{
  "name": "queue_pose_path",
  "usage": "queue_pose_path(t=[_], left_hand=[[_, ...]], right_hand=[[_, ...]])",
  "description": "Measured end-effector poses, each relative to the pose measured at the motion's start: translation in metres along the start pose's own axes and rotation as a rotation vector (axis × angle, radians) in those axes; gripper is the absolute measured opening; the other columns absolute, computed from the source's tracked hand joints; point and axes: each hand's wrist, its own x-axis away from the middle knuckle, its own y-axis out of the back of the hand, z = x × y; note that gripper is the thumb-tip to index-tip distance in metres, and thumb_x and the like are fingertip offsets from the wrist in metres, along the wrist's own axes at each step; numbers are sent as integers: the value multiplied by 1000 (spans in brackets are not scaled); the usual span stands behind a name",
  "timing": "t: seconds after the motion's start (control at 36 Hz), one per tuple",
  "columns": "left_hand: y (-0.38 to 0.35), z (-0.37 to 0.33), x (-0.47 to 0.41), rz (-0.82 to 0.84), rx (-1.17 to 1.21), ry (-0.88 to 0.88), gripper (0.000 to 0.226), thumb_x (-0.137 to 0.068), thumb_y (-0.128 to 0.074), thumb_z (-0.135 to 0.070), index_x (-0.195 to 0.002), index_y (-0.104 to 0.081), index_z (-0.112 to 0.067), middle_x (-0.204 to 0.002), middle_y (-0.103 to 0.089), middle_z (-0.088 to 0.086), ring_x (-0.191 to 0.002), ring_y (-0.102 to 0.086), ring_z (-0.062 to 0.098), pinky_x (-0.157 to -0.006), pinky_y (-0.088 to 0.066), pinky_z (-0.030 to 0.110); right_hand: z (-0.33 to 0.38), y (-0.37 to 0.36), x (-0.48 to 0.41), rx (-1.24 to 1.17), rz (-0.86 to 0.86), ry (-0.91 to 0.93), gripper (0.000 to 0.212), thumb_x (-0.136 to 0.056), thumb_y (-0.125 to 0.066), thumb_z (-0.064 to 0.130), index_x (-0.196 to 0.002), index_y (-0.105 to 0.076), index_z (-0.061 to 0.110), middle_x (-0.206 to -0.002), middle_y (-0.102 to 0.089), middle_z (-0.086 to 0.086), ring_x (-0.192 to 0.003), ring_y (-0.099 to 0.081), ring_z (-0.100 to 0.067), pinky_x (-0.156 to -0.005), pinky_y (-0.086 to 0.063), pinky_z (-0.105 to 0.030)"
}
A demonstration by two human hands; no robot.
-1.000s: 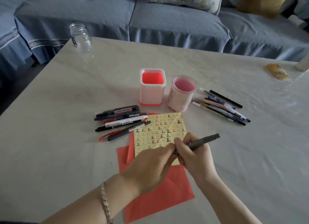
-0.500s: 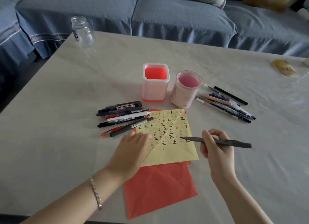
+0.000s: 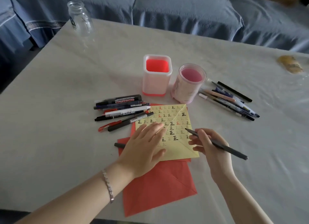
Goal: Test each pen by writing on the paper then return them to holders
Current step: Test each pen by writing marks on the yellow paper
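A yellow paper (image 3: 173, 116) covered with small written marks lies on red envelopes (image 3: 157, 187). My left hand (image 3: 143, 148) rests flat on the paper's left part, fingers spread. My right hand (image 3: 210, 150) grips an uncapped dark grey pen (image 3: 229, 149), its tip touching the paper's right side. A dark cap (image 3: 119, 145) lies by my left hand on the envelope's edge. Behind the paper stand a square red-pink holder (image 3: 156, 85) and a round pink holder (image 3: 185, 90), both without pens. One pile of pens (image 3: 122, 111) lies left of the paper, another pile (image 3: 230, 100) lies right of the round holder.
A clear glass jar (image 3: 80, 18) stands at the table's far left corner. A yellowish wrapped object (image 3: 291, 64) lies at the far right. A blue sofa (image 3: 184, 9) runs behind the pale tabletop (image 3: 50, 106).
The cap came off the pen and now lies left of my left hand. My left hand went flat onto the paper, and my right hand brought the pen tip down to the paper.
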Motion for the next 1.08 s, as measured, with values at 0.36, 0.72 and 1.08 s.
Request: queue_pose_path(t=[0.36,0.72,1.08], left_hand=[[-11,6,-3,76,29,53,57,-85,-38,-60,-133,-43,-30,-148,-34,-2,-140,-20,16,-112,-4,41],[-12,5,-4,65,55,90,56,-78,-39,-62,-125,-48,-33,-146,-38,-3,-138,-21,15,-111,-6,41],[-13,6,-4,51,56,104,58,-77,-40,-62,-126,-47,-33,-147,-36,-4,-139,-20,14,-111,-5,41]], right_hand=[[-13,-33,-7,42,-148,141,43,-78,-71,20,-49,-41,10,-33,-45,1,-32,-39,-8,-38,-34,-17],[-44,-54,-10,170,-263,292,46,-81,-58,1,-49,-28,15,-42,-29,6,-41,-27,-4,-42,-25,-12],[-51,-54,-11,261,-253,339,40,-74,-54,10,-48,-26,20,-40,-34,8,-40,-30,-5,-42,-24,-12]])
